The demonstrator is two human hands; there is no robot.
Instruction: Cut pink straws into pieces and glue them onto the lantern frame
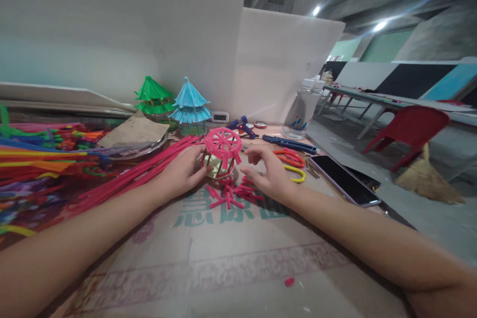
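Note:
A small pavilion model (223, 142) with a round pink pipe-cleaner roof on thin posts stands upright on the cardboard. My left hand (188, 166) is at its left side, with the thumb and fingers closed on the lower frame. To the right of the model, my right hand (270, 169) is open, its thumb and curled fingers apart with nothing between them. Short cut pink pipe-cleaner pieces (227, 196) lie in a loose pile just in front of the model. Long pink pipe cleaners (149, 166) stretch out beneath and beyond my left forearm.
Green (152, 94) and blue (191, 107) pavilion models stand at the back. A glue gun (242, 126), a blue-handled tool (288, 144), scissors (288, 158), a phone (346, 180) and a water bottle (300, 109) are rightward. Coloured pipe cleaners (44, 159) fill the left.

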